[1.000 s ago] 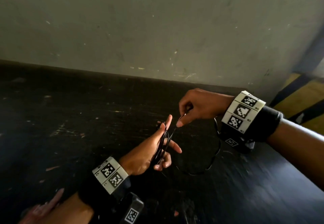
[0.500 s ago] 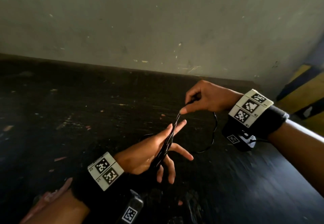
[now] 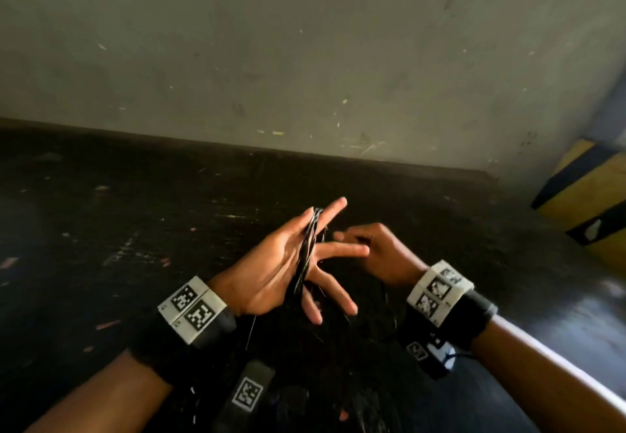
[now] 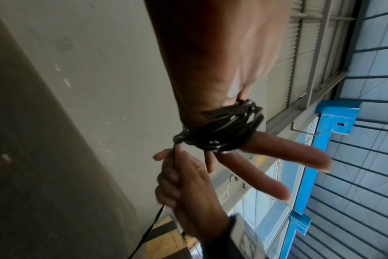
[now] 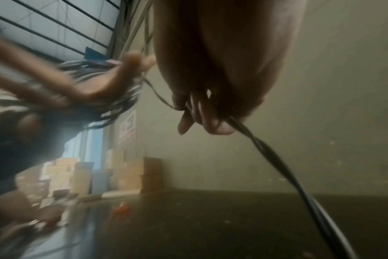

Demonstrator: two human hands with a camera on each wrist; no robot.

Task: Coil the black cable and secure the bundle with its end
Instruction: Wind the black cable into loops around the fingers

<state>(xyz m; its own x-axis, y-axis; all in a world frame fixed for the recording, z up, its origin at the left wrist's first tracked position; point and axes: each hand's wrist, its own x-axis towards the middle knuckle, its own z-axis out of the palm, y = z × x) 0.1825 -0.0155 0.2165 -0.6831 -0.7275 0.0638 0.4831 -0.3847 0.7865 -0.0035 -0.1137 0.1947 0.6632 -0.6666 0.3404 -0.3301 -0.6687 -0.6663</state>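
Two hands over the dark, scuffed counter (image 3: 142, 229), one black cable (image 3: 309, 249) between them. The left hand (image 3: 281, 270) is spread wide, fingers straight and fanned, palm turned up; its grip is fully open, and the cable sits wound around it in a thick bundle of many thin, glossy strands, too tangled to count. In the left wrist view that bundle (image 4: 224, 133) circles the hand just below the fingers like a tight band, with two long fingers sticking out past it.

Over to the right hand (image 3: 376, 249): fingers curled in, thumb and fingertips pinching the single free strand of the cable right beside the bundle. The right wrist view shows that strand (image 5: 266, 154) running out from under the closed grip, thin, round and smooth, trailing down toward the counter.

Each wrist carries one black strap with white blocks printed in black-and-white square codes. Behind, a plain grey wall (image 3: 305, 59), matte and flecked.
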